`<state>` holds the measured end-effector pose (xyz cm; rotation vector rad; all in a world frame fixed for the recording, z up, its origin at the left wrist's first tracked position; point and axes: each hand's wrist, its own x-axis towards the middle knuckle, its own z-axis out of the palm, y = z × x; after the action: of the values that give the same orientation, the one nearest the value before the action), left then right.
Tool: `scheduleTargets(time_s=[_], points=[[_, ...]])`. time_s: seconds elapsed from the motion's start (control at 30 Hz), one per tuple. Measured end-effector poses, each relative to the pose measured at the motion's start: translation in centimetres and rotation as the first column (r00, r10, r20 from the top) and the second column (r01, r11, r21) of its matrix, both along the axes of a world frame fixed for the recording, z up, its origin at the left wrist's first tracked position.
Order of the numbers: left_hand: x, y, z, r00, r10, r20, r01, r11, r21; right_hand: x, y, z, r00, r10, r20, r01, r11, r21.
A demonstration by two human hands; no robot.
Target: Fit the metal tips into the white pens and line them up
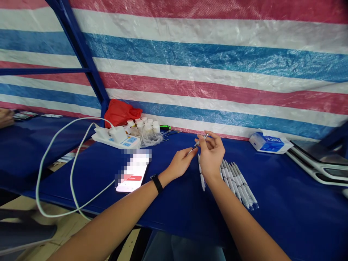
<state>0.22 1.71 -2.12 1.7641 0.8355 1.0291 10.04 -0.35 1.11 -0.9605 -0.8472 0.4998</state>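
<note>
A slim pen [196, 145] with a pale body and a shiny metal end is held at a slant above the blue table. My left hand [179, 163], with a black band at the wrist, pinches its lower end. Closed around the upper part is my right hand [211, 156], the tip poking out past its fingers. A row of white and grey pens [237, 184] lies side by side under and right of my right forearm. One separate pen [201, 173] lies left of that row, partly hidden by my right hand.
A lit phone [133, 172] and a power strip [116, 138] with white cables are left. Behind stand white-capped bottles [148, 127] and a red bag [121, 113]. A blue-white box [269, 142] and a scale-like device [320, 165] are right. Another person's hand [5, 117] shows far left.
</note>
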Motion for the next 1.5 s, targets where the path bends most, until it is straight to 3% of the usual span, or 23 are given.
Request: scheduleTargets(time_s=[0.27, 0.5, 0.73, 0.8, 0.93, 1.17, 1.37, 1.5], points=[[0.0, -0.1, 0.3, 1.0, 0.008, -0.014, -0.009, 1.0, -0.015, 0.3, 0.1, 0.1, 1.0, -0.013, 0.013, 0.013, 1.0, 0.011], [0.0, -0.3, 0.4, 0.999, 0.014, -0.05, -0.015, 1.0, -0.003, 1.2, 0.5, 0.5, 0.993, -0.101, -0.056, 0.103, 0.994, 0.044], [-0.1, -0.4, 0.3, 0.997, 0.042, -0.06, -0.042, 0.999, 0.003, 3.5, 1.2, 0.7, 0.944, -0.305, -0.127, 0.32, 0.938, 0.131], [0.0, -0.3, 0.2, 0.997, 0.055, -0.059, -0.055, 0.998, 0.009, 3.6, 1.3, 0.3, 0.963, -0.269, -0.036, 0.271, 0.957, 0.101], [0.1, -0.1, -0.1, 0.994, 0.106, -0.041, -0.105, 0.994, 0.026, 2.6, 1.3, -0.8, 0.984, -0.066, 0.163, 0.076, 0.995, -0.057], [0.1, 0.1, -0.4, 0.981, 0.192, -0.042, -0.188, 0.979, 0.076, 0.8, 1.1, -2.5, 0.963, 0.129, 0.237, -0.074, 0.971, -0.228], [-0.1, 0.3, 0.0, 0.973, 0.231, -0.022, -0.229, 0.971, 0.066, 0.5, 1.2, -2.7, 0.932, 0.273, 0.24, -0.225, 0.952, -0.207], [-0.2, 0.0, 0.4, 0.967, 0.234, -0.105, -0.226, 0.971, 0.082, 0.1, 1.0, -2.3, 0.936, 0.238, 0.259, -0.2, 0.966, -0.166]])
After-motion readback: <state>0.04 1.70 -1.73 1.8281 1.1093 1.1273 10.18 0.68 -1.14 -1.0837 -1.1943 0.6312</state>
